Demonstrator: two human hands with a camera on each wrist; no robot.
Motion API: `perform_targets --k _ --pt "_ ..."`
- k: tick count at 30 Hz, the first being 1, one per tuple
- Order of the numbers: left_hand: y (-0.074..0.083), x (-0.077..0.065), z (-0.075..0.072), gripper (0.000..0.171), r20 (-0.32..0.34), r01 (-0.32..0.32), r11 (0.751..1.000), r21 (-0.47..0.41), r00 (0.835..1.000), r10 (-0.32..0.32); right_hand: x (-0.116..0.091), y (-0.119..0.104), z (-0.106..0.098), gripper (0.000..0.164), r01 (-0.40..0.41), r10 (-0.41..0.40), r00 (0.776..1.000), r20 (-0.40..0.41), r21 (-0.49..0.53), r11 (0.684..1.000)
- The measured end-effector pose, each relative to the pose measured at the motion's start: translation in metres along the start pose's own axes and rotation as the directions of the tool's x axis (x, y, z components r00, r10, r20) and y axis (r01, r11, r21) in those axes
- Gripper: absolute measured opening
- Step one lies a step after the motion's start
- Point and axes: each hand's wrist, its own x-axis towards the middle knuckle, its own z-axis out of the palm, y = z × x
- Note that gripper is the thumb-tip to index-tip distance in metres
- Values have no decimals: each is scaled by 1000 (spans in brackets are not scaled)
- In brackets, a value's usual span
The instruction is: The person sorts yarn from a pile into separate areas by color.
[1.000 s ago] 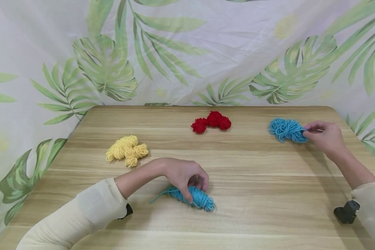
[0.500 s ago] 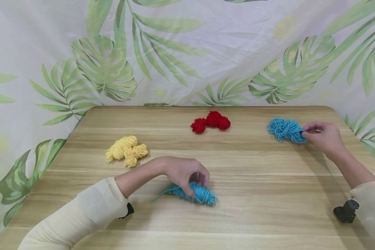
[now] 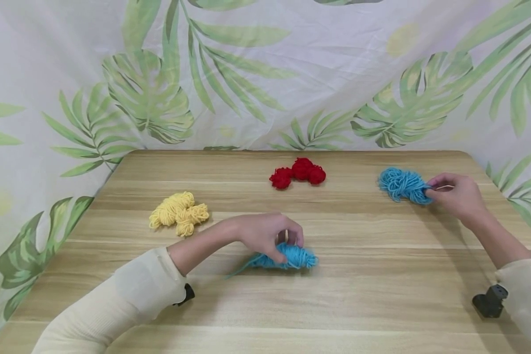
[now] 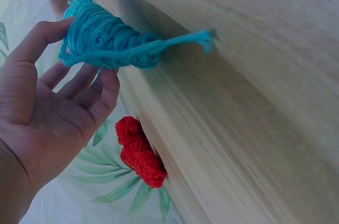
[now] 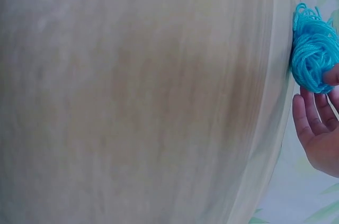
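Between thumb and fingers my left hand (image 3: 270,235) holds a small blue yarn skein (image 3: 298,257) over the middle of the table. A loose tail of yarn trails from its left end, and the left wrist view shows the wound skein (image 4: 106,36) raised off the wood. At the back right, my right hand (image 3: 460,196) pinches the right end of a looser blue yarn bundle (image 3: 402,184). In the right wrist view the thumb presses on that bundle (image 5: 313,57), with the other fingers (image 5: 312,113) below it.
Red yarn balls (image 3: 303,169) lie at the back middle of the wooden table (image 3: 358,305). Yellow yarn skeins (image 3: 177,211) lie together on the left. A leaf-printed cloth (image 3: 248,64) hangs behind the table's back edge.
My left hand has lifted the small blue skein and carried it to the right and away from me. My right hand has stayed nearly in place at the other blue bundle.
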Motion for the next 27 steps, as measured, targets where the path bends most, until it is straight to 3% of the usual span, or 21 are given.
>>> perform_targets --k 6,27 --pt "1 4 -3 30 -39 29 1000 5 999 -29 -1 0 0 23 19 -19 1000 2 -44 999" --pt "-3 18 -11 30 -127 31 999 41 992 -25 -2 -3 1 44 37 -37 999 8 -134 990"
